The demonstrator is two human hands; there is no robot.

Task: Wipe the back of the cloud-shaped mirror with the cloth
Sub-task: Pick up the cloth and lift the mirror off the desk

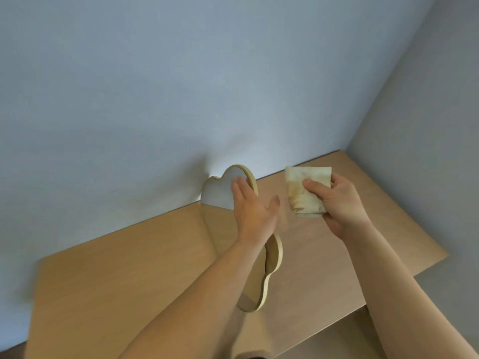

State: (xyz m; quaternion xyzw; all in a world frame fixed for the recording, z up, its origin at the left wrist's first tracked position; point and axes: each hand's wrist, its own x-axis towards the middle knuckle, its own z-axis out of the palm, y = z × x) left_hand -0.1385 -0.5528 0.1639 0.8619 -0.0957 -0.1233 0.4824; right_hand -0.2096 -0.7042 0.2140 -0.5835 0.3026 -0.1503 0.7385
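The cloud-shaped mirror (220, 198) with a pale wooden rim stands on its edge on the wooden table (116, 275), its glass side facing left and reflecting the wall and tabletop. My left hand (254, 211) lies flat against the mirror's glass, fingers extended, thumb over the rim on the right side. My right hand (337, 200) holds a folded cream, stained cloth (303, 193) in the air to the right of the mirror, a short gap from its back. The mirror's back is hidden from view.
The table runs along a pale blue wall (181, 86) and into a corner at the right, where a second wall (427, 112) meets it. The table's front edge (388, 301) lies at the lower right.
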